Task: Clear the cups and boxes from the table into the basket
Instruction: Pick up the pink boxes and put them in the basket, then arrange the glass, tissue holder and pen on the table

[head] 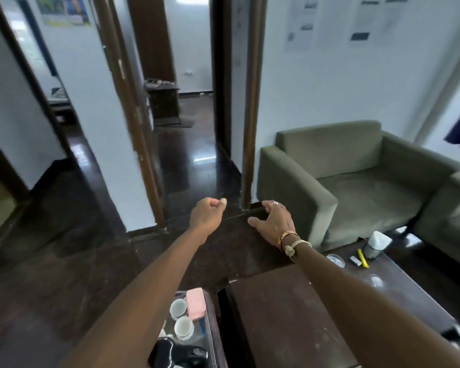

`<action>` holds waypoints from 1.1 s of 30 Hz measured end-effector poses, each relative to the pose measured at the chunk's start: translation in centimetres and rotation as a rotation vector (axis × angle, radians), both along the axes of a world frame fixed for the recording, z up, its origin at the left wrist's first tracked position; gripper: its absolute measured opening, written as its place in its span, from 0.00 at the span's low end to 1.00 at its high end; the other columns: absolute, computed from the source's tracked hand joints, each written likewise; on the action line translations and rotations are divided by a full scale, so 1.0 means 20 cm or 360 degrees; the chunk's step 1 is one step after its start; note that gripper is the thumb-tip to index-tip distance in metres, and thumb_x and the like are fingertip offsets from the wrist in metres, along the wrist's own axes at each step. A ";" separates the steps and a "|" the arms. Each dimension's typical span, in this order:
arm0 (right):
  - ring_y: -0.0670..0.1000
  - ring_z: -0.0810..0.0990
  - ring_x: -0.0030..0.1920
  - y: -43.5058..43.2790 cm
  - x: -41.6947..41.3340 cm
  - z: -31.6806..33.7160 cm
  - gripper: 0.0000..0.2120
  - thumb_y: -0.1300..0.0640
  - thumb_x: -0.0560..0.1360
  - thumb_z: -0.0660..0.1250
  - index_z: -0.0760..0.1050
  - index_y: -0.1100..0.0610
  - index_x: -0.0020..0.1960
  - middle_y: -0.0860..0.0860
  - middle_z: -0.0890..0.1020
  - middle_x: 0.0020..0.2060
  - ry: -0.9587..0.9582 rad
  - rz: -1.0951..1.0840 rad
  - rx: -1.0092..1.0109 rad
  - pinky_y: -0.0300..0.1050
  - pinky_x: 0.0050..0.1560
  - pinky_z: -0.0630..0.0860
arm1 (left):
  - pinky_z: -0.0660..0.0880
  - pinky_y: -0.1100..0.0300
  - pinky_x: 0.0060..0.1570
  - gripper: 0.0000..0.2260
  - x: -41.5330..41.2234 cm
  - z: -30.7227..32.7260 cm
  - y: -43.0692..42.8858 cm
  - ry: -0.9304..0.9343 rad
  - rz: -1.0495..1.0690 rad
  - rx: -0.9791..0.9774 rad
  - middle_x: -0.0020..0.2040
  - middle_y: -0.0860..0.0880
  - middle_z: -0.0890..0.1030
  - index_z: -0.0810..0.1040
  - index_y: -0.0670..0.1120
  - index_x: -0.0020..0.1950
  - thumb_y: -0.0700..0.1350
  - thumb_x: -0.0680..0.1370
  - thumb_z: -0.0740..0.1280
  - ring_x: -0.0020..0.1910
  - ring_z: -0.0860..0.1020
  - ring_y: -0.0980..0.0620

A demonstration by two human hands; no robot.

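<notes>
Reaching forward over the dark floor, both hands held nothing: left hand (209, 212) curled into a loose fist, right hand (272, 221) spread wide. 2 small white ceramic cups (181, 318) and a pink rectangular box (195, 304) sat well below and behind the left hand; basket not identifiable. Judged between pickups; next move needs hands brought back down to the cups.

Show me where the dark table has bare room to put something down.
The near and middle table top is bare. The far right end is crowded: tissue holder, yellow marker, clear glass dishes. The cups and pink box sit left of it.
</notes>
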State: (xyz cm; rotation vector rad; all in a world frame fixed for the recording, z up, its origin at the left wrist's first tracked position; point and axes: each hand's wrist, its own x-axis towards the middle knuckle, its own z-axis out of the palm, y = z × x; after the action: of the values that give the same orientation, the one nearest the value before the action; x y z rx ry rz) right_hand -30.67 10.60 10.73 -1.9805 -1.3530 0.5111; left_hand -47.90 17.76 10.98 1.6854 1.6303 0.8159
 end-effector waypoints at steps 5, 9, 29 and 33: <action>0.54 0.74 0.66 -0.21 0.27 0.11 0.35 0.44 0.69 0.74 0.70 0.55 0.72 0.54 0.75 0.66 -0.0040 -0.0254 0.0041 0.49 0.68 0.71 | 0.67 0.57 0.41 0.19 0.21 0.15 -0.03 -0.0074 -0.0250 0.0053 0.40 0.54 0.78 0.78 0.49 0.44 0.63 0.80 0.59 0.44 0.77 0.51; 0.54 0.73 0.67 -0.42 0.50 0.18 0.34 0.44 0.69 0.73 0.71 0.55 0.71 0.54 0.76 0.65 -0.0085 -0.0474 0.0079 0.47 0.66 0.69 | 0.69 0.57 0.41 0.18 0.48 0.24 -0.12 -0.0132 -0.0455 0.0089 0.43 0.54 0.79 0.78 0.50 0.46 0.64 0.79 0.60 0.45 0.76 0.51; 0.55 0.75 0.63 -1.52 1.69 0.41 0.33 0.44 0.67 0.75 0.74 0.56 0.67 0.54 0.78 0.62 -0.0264 -0.1175 0.0163 0.48 0.65 0.72 | 0.69 0.62 0.34 0.14 2.05 0.43 -0.93 -0.0304 -0.1191 0.0171 0.37 0.53 0.77 0.78 0.47 0.47 0.58 0.80 0.63 0.39 0.76 0.53; 0.54 0.75 0.65 -1.68 1.86 0.38 0.33 0.43 0.67 0.75 0.73 0.56 0.68 0.54 0.77 0.64 -0.0240 -0.1281 0.0195 0.49 0.66 0.72 | 0.76 0.58 0.44 0.17 2.30 0.42 -1.07 -0.0287 -0.1325 0.0163 0.43 0.50 0.81 0.79 0.46 0.50 0.59 0.80 0.64 0.43 0.79 0.51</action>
State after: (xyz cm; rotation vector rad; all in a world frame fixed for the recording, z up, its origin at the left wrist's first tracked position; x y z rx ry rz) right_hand 6.62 -22.93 18.25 -2.2664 -0.5446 -0.0991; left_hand -1.99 -3.56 19.40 2.0445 0.6505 0.5937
